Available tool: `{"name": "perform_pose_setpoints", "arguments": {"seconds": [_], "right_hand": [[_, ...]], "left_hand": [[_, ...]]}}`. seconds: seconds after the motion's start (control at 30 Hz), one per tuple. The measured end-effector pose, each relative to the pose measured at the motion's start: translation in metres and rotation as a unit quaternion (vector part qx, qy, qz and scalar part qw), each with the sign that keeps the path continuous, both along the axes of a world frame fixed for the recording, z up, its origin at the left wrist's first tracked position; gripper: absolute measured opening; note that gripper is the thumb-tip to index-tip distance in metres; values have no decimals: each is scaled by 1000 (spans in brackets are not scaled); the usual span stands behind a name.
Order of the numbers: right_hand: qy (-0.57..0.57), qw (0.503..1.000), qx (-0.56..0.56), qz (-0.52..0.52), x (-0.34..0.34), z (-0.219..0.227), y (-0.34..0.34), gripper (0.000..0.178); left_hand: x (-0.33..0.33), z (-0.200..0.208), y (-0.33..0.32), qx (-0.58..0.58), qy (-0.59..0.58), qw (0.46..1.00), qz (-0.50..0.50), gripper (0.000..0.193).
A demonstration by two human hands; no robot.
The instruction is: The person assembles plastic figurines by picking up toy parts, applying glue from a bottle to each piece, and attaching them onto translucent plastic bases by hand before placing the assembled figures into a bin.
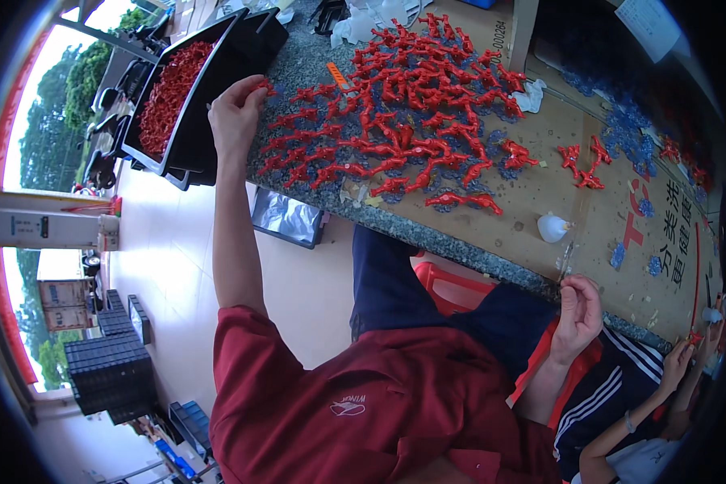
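Observation:
My left hand (238,109) is stretched out to the far left, over the table's end beside the black bin. Its fingers are pinched on a small red plastic figure (267,86). Many similar red figures (411,77) stand joined in rows on the stone tabletop, with clear bluish pieces (419,67) around and under them. My right hand (581,315) rests by the front table edge, thumb and fingers drawn together; what it may hold is too small to make out. A small white squeeze bottle (552,227) with a pointed tip stands just beyond it.
A black bin (192,121) full of red parts is at the left. Loose red figures (582,164) and blue clear pieces (633,137) lie on cardboard (532,189) to the right. A co-worker's hands (679,363) are at the far right. A red stool (452,286) is below the table.

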State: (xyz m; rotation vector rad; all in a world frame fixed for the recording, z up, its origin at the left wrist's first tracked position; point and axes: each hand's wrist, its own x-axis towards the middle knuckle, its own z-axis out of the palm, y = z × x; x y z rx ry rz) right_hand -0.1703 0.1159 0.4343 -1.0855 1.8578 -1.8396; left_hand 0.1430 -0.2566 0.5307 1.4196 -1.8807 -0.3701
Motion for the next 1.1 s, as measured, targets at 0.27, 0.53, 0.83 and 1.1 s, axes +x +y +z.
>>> {"name": "perform_pose_setpoints", "arguments": {"seconds": [0.27,0.53,0.83,1.1], "right_hand": [[84,994,60,-31,-6,4,-1,10],[146,985,90,-32,-3,28,-52,42],[161,986,41,22,-14,11,-50,34],[47,998,-10,-40,-29,12,-14,31]], "left_hand": [[12,-43,-61,170,-159,972,-22,24],[-56,12,18,20,-126,988,-86,31],[-286,-16,118,-10,-220,863,-455,28],[-341,-39,129,88,-313,826,-461,35]]}}
